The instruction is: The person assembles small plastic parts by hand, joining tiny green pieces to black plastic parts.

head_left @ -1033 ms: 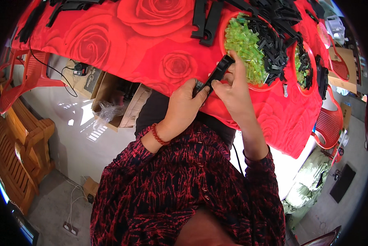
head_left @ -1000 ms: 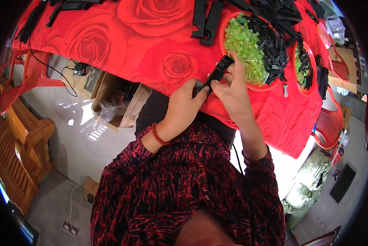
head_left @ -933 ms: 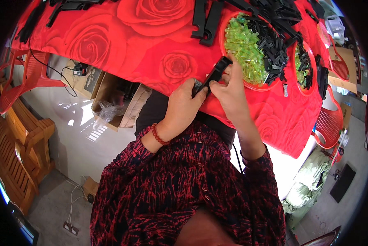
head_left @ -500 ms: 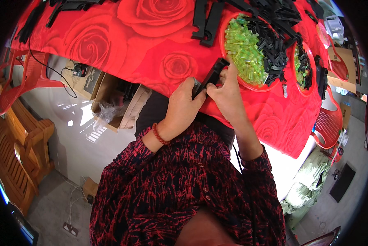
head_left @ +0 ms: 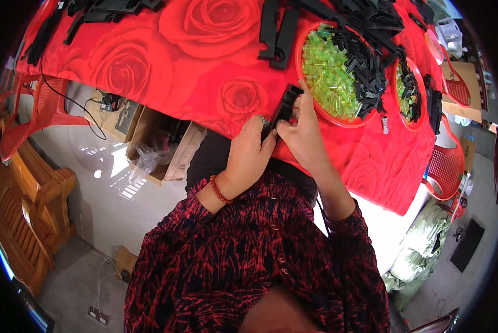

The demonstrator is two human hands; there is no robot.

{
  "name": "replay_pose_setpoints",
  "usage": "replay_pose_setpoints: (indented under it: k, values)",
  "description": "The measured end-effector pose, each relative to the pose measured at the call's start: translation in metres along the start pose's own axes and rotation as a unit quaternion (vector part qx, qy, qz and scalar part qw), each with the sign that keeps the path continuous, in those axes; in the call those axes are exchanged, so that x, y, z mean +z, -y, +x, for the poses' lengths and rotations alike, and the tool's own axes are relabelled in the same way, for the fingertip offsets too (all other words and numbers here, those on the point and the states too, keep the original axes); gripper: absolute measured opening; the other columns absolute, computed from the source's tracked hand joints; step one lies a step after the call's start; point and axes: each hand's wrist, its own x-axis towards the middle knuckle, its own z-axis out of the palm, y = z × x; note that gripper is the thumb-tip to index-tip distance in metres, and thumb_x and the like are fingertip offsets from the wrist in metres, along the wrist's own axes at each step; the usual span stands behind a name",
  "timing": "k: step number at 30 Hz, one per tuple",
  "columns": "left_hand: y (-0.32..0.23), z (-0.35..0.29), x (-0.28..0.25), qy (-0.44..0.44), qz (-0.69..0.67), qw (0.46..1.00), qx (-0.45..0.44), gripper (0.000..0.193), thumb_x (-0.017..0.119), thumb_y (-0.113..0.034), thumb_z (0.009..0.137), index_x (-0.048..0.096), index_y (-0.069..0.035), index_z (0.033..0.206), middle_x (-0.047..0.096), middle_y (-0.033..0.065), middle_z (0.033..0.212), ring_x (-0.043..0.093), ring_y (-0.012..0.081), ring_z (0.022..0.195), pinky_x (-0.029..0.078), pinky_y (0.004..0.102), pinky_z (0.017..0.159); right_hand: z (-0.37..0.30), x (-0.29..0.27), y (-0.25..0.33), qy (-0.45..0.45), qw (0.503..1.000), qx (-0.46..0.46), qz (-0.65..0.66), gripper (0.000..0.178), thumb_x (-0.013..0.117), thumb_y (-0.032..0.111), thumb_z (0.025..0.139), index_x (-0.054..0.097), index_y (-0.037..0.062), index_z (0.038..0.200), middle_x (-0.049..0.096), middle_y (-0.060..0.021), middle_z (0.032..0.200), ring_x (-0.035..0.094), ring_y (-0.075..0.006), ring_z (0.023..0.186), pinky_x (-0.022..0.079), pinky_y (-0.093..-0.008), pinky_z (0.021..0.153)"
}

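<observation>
A long black plastic piece point(head_left: 285, 105) with rounded notches is held at a slant between both hands, over the near edge of the red rose-patterned tablecloth point(head_left: 204, 100). Its lower end sits in the fingers of my left hand point(head_left: 246, 155), which wears a red bead bracelet. A small pale bit shows by those fingertips, too small to make out. Along the piece's right side, my right hand point(head_left: 303, 136) grips it, thumb and fingers bent. Just right of that hand is a round red tray point(head_left: 299, 67) of yellow-green translucent pieces point(head_left: 328, 72) and small black parts point(head_left: 365, 75).
Two notched black pieces point(head_left: 285, 40) lie beyond my hands, beside a heap of black parts point(head_left: 374, 22). A smaller red tray point(head_left: 424, 97) stands at the right. Black strips point(head_left: 107, 14) lie far left. Below the table's left edge is an open cardboard box point(head_left: 140, 130).
The black piece has turned slightly more upright, its upper end moving left. My right hand has shifted a little left with it, and both hands keep their hold.
</observation>
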Motion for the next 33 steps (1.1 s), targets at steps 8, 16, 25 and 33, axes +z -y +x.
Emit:
replay_pose_setpoints:
  k: [8,16,25,33]
  values:
    - [-0.016,-0.001,-0.003,0.077,-0.035,0.996,-0.039,0.024,0.064,-0.013,0.095,0.047,0.001,0.088,0.049,0.0182,0.076,0.047,0.0298,0.071,0.043,0.0390,0.063,0.011,-0.024,0.019,-0.035,0.995,-0.017,0.094,0.052,0.052,0.016,0.104,0.032,-0.0045,0.148,0.054,-0.0111,0.122,0.060,-0.0157,0.104,0.052,-0.0299,0.089]
    - [-0.016,-0.003,-0.012,0.134,-0.054,0.987,-0.075,0.019,0.061,-0.014,0.098,0.051,-0.001,0.091,0.054,0.0041,0.073,0.049,0.0098,0.066,0.044,0.0285,0.060,0.016,-0.014,0.028,-0.056,0.961,0.031,0.270,0.039,0.043,0.030,0.108,0.057,-0.0029,0.124,0.055,-0.0046,0.097,0.060,-0.0129,0.080,0.054,-0.0284,0.071]
    - [-0.023,0.010,-0.043,0.337,-0.504,0.744,-0.282,0.050,0.052,-0.013,0.092,0.044,0.010,0.136,0.059,0.0220,0.129,0.062,0.0331,0.117,0.052,0.0422,0.100,0.020,-0.026,0.033,-0.066,0.959,0.002,0.277,0.037,0.043,0.028,0.108,0.058,-0.0048,0.119,0.054,-0.0042,0.092,0.057,-0.0125,0.072,0.050,-0.0279,0.065]
    - [-0.013,0.003,-0.040,0.331,-0.531,0.740,-0.249,0.052,0.053,-0.008,0.091,0.043,0.010,0.138,0.058,0.0231,0.129,0.059,0.0347,0.121,0.048,0.0456,0.106,0.021,-0.029,0.036,-0.071,0.958,-0.019,0.276,0.037,0.042,0.027,0.108,0.057,-0.0057,0.119,0.055,-0.0050,0.092,0.057,-0.0131,0.074,0.051,-0.0284,0.067]
